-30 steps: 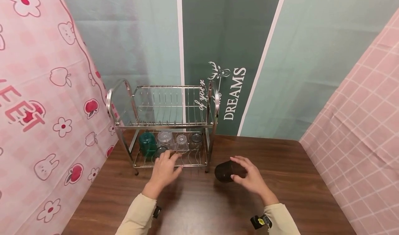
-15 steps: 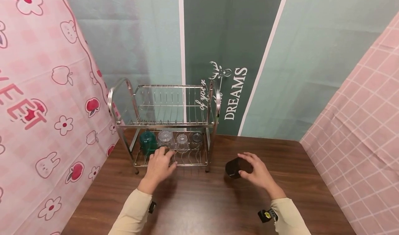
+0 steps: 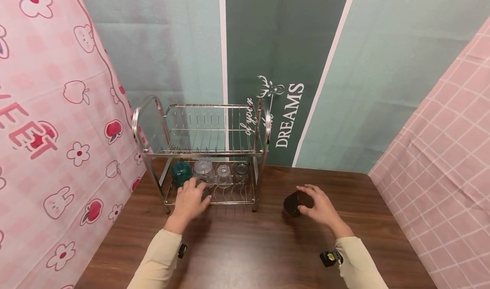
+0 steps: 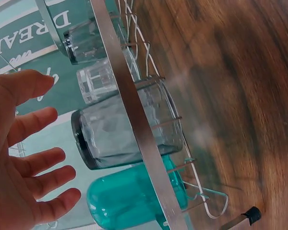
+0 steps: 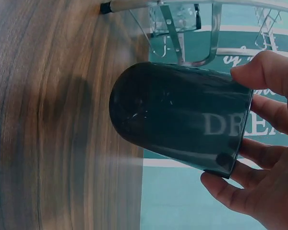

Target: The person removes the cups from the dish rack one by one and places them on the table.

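Right hand [image 3: 320, 207] grips dark cup [image 3: 292, 204], tilted, over wooden table [image 3: 245, 250], right of metal rack [image 3: 206, 155]. Left hand [image 3: 187, 200] released, fingers spread near grey glass [image 4: 127, 129] on rack's lower tier. Green backdrop [image 3: 283, 33] reads "DREAMS", smaller "of your"; "DR" shows through cup. Pink curtain [image 3: 57, 110]: letters "EET" legible.

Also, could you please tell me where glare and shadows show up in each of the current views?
Head view: a pale sheen on the brown wooden table and a soft shadow beneath the dark, see-through tapered cup; left wrist view: hazy bright patches and blurry dark shading over the wood grain; right wrist view: a soft-edged dark shadow on the wood, tiny glints on the cup.
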The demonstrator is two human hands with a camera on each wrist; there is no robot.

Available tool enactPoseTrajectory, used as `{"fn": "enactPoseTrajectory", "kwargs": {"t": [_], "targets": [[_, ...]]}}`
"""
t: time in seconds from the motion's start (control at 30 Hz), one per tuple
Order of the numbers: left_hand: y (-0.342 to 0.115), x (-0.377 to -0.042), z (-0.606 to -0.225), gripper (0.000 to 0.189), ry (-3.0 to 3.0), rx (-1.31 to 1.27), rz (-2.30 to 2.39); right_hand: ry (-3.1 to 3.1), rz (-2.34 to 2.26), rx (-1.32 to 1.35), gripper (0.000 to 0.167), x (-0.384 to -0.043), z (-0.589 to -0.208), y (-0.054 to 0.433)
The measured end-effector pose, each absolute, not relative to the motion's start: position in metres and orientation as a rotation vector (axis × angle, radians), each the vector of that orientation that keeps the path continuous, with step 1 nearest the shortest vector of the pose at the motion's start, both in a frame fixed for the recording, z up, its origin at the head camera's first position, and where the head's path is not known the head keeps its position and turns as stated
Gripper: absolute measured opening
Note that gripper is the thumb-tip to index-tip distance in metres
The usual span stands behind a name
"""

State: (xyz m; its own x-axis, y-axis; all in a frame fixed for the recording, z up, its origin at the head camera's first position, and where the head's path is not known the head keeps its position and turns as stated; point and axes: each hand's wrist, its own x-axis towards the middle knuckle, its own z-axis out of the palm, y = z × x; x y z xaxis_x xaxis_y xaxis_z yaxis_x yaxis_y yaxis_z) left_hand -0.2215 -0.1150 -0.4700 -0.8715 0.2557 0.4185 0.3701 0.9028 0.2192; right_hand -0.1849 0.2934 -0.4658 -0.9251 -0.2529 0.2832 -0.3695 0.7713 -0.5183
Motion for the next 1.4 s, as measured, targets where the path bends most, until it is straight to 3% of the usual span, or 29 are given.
{"fn": "enactPoseTrajectory", "kwargs": {"t": [1.4], "targets": [[-0.124, -0.249, -0.481, 0.048, -2.822, -0.354, -0.573, -2.871, 0.825, 0.292, 0.054, -0.220, -0.481, 0.337]]}}
